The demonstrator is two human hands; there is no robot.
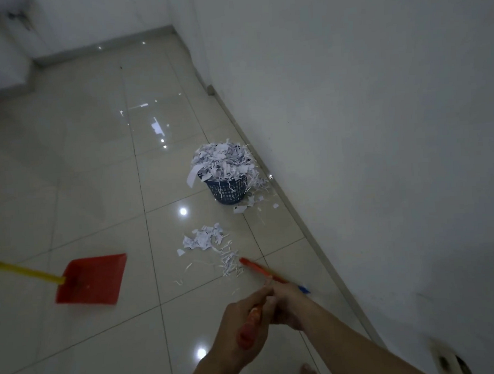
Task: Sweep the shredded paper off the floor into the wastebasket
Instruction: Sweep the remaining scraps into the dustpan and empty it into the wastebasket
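A dark blue mesh wastebasket [227,192] stands by the right wall, heaped over its rim with shredded paper [224,159]. More shreds lie around its base, and a loose patch of shredded paper [208,241] is spread on the tiles nearer to me. My left hand [241,324] and my right hand [288,306] both grip a blurred orange-red broom handle [257,267]. The far end of the handle reaches the near edge of that patch. A red dustpan [92,279] with a yellow handle is to the left, apart from the paper.
A white wall [379,122] with a skirting line runs along the right side, close behind the basket. Glossy beige floor tiles [96,166] stretch left and back to a far wall. My bare foot [308,372] shows at the bottom, and a wall socket [449,362] sits at bottom right.
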